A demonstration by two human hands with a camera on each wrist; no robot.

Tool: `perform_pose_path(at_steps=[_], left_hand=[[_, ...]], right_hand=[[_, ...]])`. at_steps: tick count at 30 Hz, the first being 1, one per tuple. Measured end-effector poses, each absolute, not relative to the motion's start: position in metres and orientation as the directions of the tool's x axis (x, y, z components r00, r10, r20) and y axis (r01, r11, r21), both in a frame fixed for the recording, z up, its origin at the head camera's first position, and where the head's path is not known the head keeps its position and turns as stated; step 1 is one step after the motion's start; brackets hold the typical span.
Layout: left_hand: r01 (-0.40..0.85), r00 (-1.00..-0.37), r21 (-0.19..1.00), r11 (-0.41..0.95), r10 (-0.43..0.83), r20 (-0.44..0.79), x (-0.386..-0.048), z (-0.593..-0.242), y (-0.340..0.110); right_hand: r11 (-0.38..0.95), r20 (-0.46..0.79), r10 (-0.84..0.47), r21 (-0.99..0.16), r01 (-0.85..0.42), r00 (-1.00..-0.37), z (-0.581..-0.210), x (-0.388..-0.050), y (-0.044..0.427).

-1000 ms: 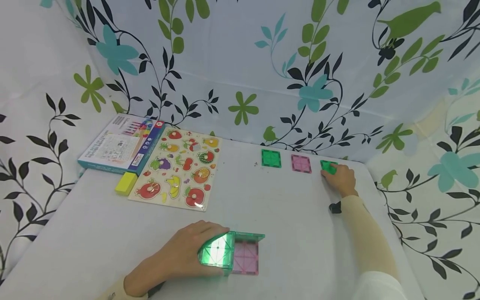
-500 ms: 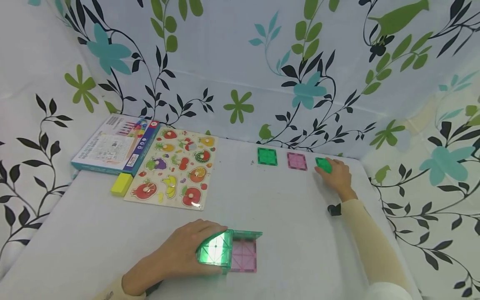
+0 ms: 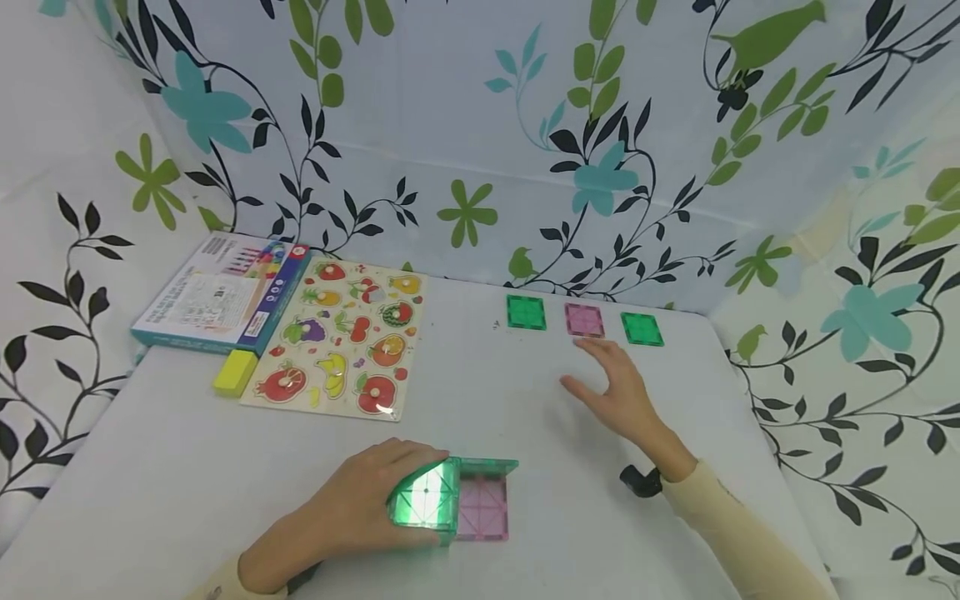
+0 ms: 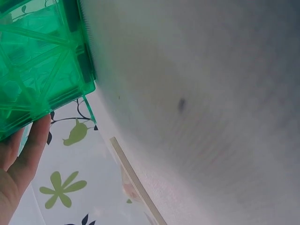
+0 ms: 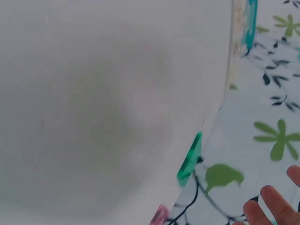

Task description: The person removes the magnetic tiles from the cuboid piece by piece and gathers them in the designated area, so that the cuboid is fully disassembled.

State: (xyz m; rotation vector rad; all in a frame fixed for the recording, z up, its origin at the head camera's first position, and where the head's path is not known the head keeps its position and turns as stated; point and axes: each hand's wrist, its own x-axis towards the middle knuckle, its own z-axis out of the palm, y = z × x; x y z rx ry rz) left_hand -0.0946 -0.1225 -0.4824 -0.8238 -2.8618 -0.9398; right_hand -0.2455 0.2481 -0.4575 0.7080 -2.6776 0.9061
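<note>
Near the front of the table my left hand (image 3: 360, 504) curls round a green translucent tile structure (image 3: 427, 497), thumb low and fingers on top. A pink tile (image 3: 482, 508) lies flat at its right, with a green tile (image 3: 487, 467) standing along its back edge. In the left wrist view the fingers (image 4: 35, 145) touch the green tiles (image 4: 40, 61). My right hand (image 3: 618, 396) holds nothing, its fingers spread just in front of a flat pink tile (image 3: 584, 320). Flat green tiles lie on either side, one left (image 3: 527, 312), one right (image 3: 642, 329).
At the back left lie a box (image 3: 217, 292) and a fruit puzzle board (image 3: 337, 342), with a yellow block (image 3: 236, 373) by the board's left edge. A patterned cloth (image 3: 420, 125) hangs behind the white table (image 3: 480, 400).
My right hand has let go of the rightmost green tile, which now lies flat, and has moved left and nearer with its fingers spread. My left hand keeps its hold on the structure.
</note>
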Motion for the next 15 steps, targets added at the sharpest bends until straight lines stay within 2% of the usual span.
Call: perform_pose_path(at_steps=[8,15], left_hand=[[0.49,-0.861,0.537,0.687,0.478,0.173,-0.094,-0.481,-0.123],[0.501,-0.855,0.53,0.685,0.486,0.18,-0.094,-0.481,-0.122]], right_hand=[[0.487,0.298,-0.61,-0.59,-0.644,-0.734,-0.466,-0.184,0.202],[0.297,0.348,-0.751,-0.582,-0.757,-0.561,-0.485,-0.16,0.179]])
